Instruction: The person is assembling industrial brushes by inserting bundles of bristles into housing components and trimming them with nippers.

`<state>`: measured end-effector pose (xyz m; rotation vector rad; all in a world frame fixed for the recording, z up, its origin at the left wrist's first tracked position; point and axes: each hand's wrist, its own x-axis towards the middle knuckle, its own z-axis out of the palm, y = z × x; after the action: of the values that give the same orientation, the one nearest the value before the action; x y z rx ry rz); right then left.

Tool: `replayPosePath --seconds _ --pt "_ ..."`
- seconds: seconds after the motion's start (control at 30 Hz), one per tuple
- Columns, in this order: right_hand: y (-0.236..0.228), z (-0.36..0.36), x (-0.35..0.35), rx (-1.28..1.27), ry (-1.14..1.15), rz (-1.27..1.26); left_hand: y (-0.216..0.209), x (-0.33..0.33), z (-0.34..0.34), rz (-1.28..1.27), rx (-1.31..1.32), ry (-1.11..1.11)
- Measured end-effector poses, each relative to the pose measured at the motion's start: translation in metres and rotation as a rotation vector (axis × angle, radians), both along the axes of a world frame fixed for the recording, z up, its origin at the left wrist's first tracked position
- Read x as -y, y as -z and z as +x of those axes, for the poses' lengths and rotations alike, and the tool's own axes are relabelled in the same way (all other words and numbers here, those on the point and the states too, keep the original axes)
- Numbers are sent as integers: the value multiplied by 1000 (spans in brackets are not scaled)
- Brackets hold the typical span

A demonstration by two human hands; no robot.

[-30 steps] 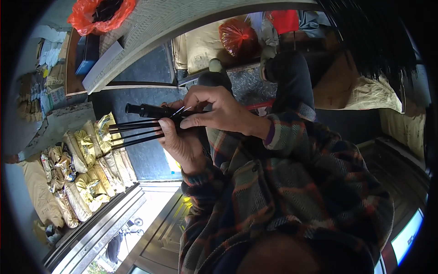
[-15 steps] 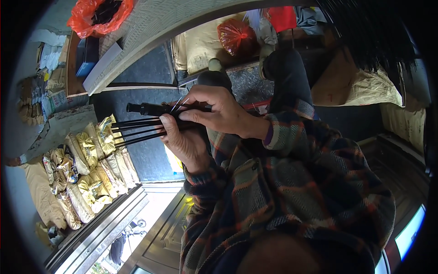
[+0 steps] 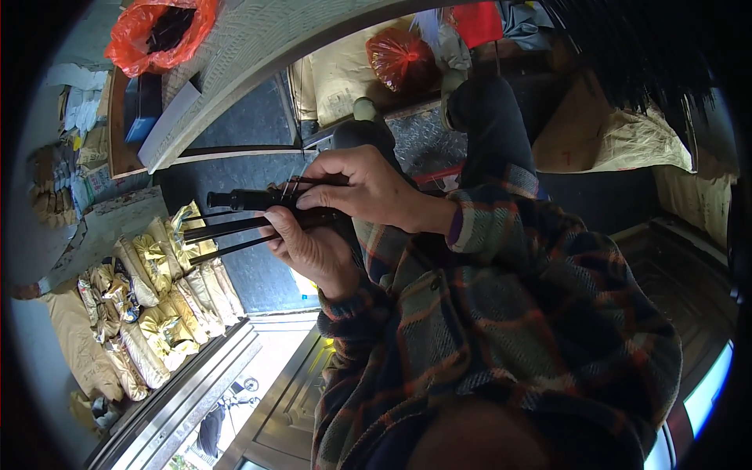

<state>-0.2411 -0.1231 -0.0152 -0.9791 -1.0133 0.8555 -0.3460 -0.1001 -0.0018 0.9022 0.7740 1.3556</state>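
Observation:
My left hand (image 3: 313, 252) is closed around several thin black rods (image 3: 227, 229), which stick out to the left in a loose fan. Just above them lies a dark cylinder with a ringed end (image 3: 243, 200), roughly along the same line. My right hand (image 3: 356, 188) is closed in a pinch beside the cylinder, thumb and forefinger together. A few thin, shiny needle-like strips (image 3: 288, 188) stand up at those fingertips. The two hands almost touch, and the inner ends of the rods and the cylinder are hidden behind my fingers.
Stacked long packets in brown and gold wrapping (image 3: 160, 305) lie at the left. A curved board edge (image 3: 258, 90) crosses above my hands. An open red plastic bag (image 3: 125, 47) sits at the upper left, a tied red bag (image 3: 401, 61) beyond my knees. Dark strands (image 3: 642, 55) hang at the upper right.
Both hands have shifted slightly left, with the cylinder and rods. The rods' outer ends have moved apart into a different spread, and the shiny strips stand steeper.

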Motion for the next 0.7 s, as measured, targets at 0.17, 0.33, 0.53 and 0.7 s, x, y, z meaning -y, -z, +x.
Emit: replayPosePath --seconds 0.17,0.33,0.53,0.7 --pt "-2 4 -3 -174 -144 -44 -6 3 7 63 -6 -50" --pt "-7 5 5 -82 -50 -28 -4 2 9 100 14 -7" --pt "-4 12 0 -264 -191 -90 -1 7 16 90 -10 -29" --pt "-3 -5 5 -242 -74 -27 0 9 17 84 -24 -67"
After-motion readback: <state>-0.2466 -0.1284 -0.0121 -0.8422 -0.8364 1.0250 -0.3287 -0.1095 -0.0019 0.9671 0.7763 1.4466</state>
